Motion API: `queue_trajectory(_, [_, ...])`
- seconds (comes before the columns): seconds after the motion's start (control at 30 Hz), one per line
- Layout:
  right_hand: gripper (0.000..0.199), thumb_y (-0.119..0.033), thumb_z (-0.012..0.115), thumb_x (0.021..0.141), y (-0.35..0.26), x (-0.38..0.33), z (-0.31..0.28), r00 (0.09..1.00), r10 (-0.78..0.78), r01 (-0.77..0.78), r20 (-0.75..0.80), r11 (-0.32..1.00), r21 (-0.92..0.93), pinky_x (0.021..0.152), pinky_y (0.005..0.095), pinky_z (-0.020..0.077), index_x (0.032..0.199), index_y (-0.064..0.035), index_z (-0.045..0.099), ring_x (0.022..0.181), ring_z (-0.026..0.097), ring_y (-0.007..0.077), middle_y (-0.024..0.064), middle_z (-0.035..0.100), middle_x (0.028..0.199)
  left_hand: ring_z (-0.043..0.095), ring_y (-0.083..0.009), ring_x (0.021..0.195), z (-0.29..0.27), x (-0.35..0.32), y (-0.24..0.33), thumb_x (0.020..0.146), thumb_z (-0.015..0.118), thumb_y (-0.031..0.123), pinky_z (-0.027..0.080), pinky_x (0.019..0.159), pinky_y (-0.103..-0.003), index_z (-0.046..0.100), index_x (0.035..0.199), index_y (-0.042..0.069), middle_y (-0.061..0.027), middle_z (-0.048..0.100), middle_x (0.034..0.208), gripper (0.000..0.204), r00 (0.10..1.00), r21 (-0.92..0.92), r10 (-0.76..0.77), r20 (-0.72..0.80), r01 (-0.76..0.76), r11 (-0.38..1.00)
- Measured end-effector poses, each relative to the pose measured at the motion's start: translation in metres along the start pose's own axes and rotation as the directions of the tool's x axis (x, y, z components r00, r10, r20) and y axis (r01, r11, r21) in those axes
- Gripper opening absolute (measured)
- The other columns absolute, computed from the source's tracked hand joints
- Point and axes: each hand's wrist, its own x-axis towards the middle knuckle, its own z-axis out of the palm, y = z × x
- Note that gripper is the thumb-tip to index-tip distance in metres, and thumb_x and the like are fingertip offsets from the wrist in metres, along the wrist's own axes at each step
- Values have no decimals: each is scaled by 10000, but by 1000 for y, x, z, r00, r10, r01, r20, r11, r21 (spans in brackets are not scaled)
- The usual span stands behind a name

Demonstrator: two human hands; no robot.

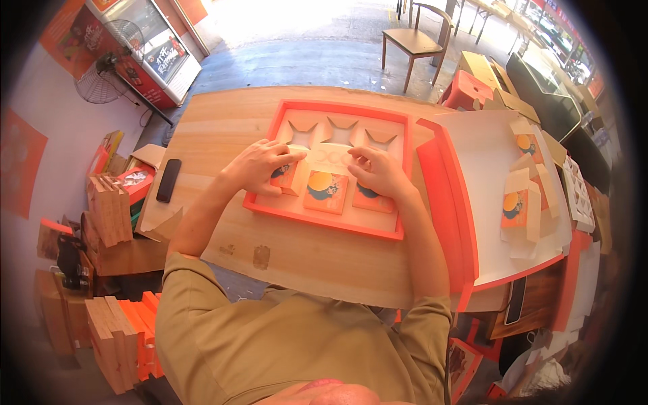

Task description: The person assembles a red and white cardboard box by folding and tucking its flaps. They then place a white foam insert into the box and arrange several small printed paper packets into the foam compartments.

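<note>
A shallow red-rimmed gift box tray (323, 231) lies on the cardboard-covered table in front of me. Three small printed boxes, orange with a yellow moon and dark blue pattern, sit along its near side. My left hand (260, 167) is closed round the left small box (289, 179), thumb on its near side and fingers over its top. The middle small box (325, 191) lies untouched. Over the right small box (370, 200) my right hand (381, 172) hovers with loosely curled fingers, partly covering it. Three cut-out slots (339, 131) with raised flaps show along the far side.
A red-edged white lid (493, 135) to the right bears several opened small boxes (518, 208). A black phone (169, 181) lies at the table's left edge. Stacked cartons (108, 209) stand left, a wooden chair (413, 42) and red stool (467, 89) beyond the table.
</note>
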Motion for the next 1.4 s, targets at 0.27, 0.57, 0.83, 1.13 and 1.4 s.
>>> queue_trajectory(0.27, [459, -356, 738, 972, -1, 0, -1, 1000, 15, -15, 5, 1000, -6, 892, 421, 599, 1280, -16, 758, 989, 759, 327, 198, 777, 1037, 633, -318, 949, -1, 2, 5, 615, 815, 306, 521, 939, -439, 582, 1557, 184, -75, 624, 1026, 977, 1000, 30, 1, -1, -1, 1000])
queue_trajectory(0.57, [460, -360, 730, 982, -5, -1, -2, 1000, 25, -25, 16, 1000, -4, 887, 420, 597, 1278, -9, 759, 985, 759, 329, 201, 778, 1035, 634, -293, 993, -2, 0, 10, 654, 812, 305, 514, 927, -428, 557, 1578, 200, -67, 632, 1037, 965, 1000, 58, -21, 16, 20, 998])
queue_trajectory(0.83, [459, -360, 723, 989, -7, -1, -3, 1000, 12, -11, 11, 999, -42, 896, 424, 595, 1293, -17, 754, 1005, 761, 325, 205, 776, 1058, 615, -308, 1113, 9, -4, 5, 737, 791, 352, 489, 1015, -443, 490, 1638, 161, -104, 624, 1159, 968, 1000, 94, 9, 10, -10, 995])
queue_trajectory(1.13, [489, -385, 736, 979, -9, 0, -4, 997, 70, -68, 40, 997, -41, 911, 415, 597, 1317, -31, 749, 1027, 768, 322, 196, 780, 1090, 515, -390, 1385, 21, -13, 4, 954, 752, 536, 404, 1202, -520, 463, 1661, 135, -162, 545, 1465, 863, 995, -112, -87, 39, 91, 990])
queue_trajectory(1.4, [455, -359, 756, 966, 1, 0, 0, 1000, -3, 3, -11, 1000, -22, 900, 421, 610, 1291, -40, 759, 1018, 776, 319, 199, 784, 1101, 345, -417, 1567, 37, -3, 8, 961, 705, 556, 286, 1307, -542, 375, 1693, 112, -220, 436, 1650, 917, 1000, 131, 26, -10, -25, 991])
